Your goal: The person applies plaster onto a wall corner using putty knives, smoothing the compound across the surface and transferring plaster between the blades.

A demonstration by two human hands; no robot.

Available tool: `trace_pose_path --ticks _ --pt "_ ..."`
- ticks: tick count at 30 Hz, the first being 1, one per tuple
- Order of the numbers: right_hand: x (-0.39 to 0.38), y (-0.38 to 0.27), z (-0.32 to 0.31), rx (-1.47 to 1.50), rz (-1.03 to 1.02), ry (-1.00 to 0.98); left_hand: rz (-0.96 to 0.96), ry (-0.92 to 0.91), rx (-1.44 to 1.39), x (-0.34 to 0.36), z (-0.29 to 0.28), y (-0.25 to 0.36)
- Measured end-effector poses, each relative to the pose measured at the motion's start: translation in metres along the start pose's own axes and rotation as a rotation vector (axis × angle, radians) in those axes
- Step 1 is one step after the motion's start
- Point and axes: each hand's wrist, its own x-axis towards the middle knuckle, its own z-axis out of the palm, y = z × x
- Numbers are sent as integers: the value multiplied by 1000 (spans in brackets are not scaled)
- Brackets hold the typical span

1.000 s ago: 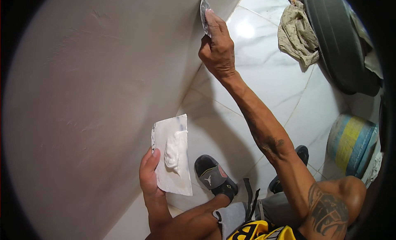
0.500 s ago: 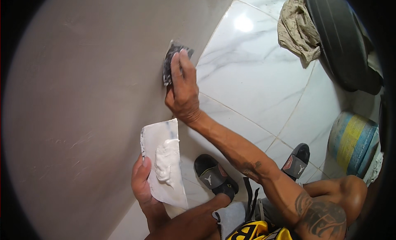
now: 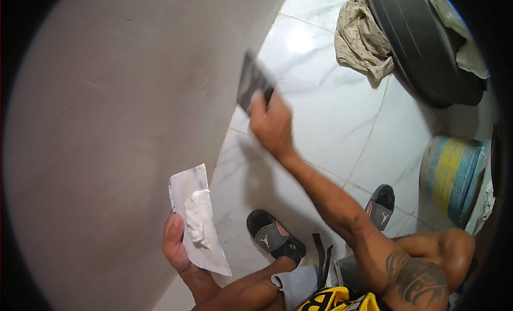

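Observation:
My left hand (image 3: 175, 242) grips a flat, whitish palette (image 3: 187, 184) by its left edge, fingers mostly hidden beneath and thumb on the edge. A thick mound of white putty (image 3: 197, 219) sits on its surface. In my right hand (image 3: 275, 126) is a putty knife (image 3: 252, 82) with a wide dark blade, blurred by motion. The knife is raised near the line where the grey wall (image 3: 117, 129) meets the floor; whether it touches the wall I cannot tell. Faint scratches and rough spots mark the wall.
White marbled tiles (image 3: 315, 118) cover the floor on the right. A tan patterned cloth (image 3: 363, 41) hangs beside a large black tub (image 3: 419, 49) at the far right. Below them lies a blue-and-yellow bucket (image 3: 451, 175). My feet wear dark slides (image 3: 275, 236).
My right hand with the putty knife has swung right, away from the wall's surface. The palette in my left hand has shifted slightly left and down. The whole view has moved a little.

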Motion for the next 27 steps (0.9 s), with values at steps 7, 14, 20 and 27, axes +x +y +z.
trace_pose_path --ticks 7,14,20,27 --pt "121 16 -12 200 288 -86 -12 14 44 2 -1 -2" --pt "111 -1 13 124 174 -114 -4 20 36 0 -3 0" --pt "59 -15 25 18 -275 -89 2 75 11 0 -4 1" --pt "43 -17 7 97 -649 -87 4 -25 47 2 -7 4"
